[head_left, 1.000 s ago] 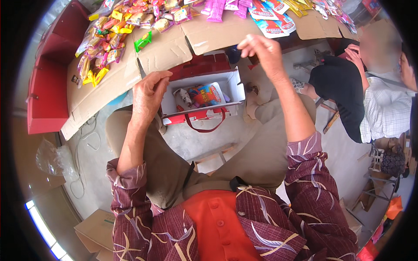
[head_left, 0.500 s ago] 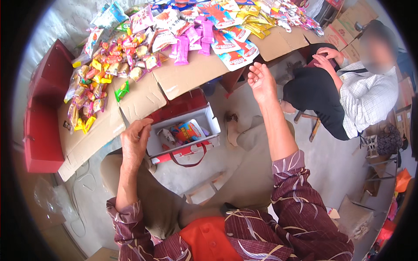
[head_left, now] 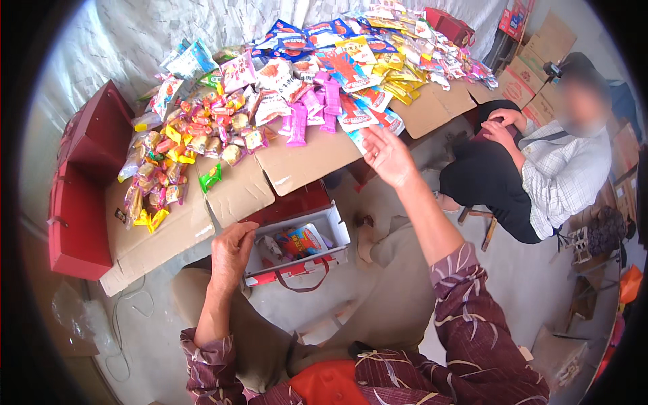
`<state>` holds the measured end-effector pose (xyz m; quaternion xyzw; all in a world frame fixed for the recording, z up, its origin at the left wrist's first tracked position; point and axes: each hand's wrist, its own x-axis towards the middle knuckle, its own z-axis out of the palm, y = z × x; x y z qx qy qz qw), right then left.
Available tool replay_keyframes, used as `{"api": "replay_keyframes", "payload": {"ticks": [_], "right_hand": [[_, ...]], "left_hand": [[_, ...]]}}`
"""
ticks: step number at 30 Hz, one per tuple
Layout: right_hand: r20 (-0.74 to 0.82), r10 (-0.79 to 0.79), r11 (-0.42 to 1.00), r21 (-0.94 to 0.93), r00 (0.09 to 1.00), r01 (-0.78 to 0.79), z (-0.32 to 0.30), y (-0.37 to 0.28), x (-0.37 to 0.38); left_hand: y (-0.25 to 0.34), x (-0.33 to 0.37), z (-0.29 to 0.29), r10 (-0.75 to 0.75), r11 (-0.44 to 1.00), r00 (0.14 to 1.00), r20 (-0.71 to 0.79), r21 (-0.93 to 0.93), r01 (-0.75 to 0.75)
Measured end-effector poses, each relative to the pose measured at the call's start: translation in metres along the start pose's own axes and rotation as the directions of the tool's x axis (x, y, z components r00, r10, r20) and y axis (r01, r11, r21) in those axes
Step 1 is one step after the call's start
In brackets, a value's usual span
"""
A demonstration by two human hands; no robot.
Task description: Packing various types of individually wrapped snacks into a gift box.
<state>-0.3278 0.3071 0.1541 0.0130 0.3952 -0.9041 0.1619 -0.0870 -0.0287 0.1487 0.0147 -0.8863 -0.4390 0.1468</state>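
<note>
My right hand (head_left: 391, 156) is open, fingers stretched out, beside the blue-and-red snack packets (head_left: 358, 111) at the table's front edge; its fingertips overlap the lowest packet in view. My left hand (head_left: 233, 251) has its fingers curled together beside the gift box; what they hold, if anything, is hidden. The open gift box (head_left: 342, 233), white inside with a dark red handle, stands low between my knees. Inside it lie a blue, red and yellow packet (head_left: 302, 241) and some small wrapped pieces. Purple-wrapped snack bars (head_left: 297, 125) lie to the left of the blue-and-red packets.
Cardboard (head_left: 307, 165) covers the table. Small wrapped cakes (head_left: 233, 125) are piled at left, near a green packet (head_left: 210, 177). Gold packets (head_left: 405, 84) lie at right. A red box (head_left: 81, 223) stands at the left end. Another person (head_left: 567, 148) sits at right.
The view has shifted, so the table appears lower. My right hand has moved left and forward to the blue-and-red packets. The left hand stays curled near the box.
</note>
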Motion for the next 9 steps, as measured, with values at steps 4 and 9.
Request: {"api": "replay_keyframes", "payload": {"ticks": [4, 9], "right_hand": [[0.063, -0.025, 0.991, -0.133, 0.998, 0.033, 0.025, -0.033, 0.041], [0.136, 0.026, 0.967, -0.255, 0.99, 0.01, 0.057, -0.038, 0.084]], "left_hand": [[0.003, 0.004, 0.0, -0.002, 1.0, 1.0, 0.009, 0.003, 0.002], [0.007, 0.011, -0.003, 0.068, 0.997, 0.998, -0.007, 0.026, -0.068]]}}
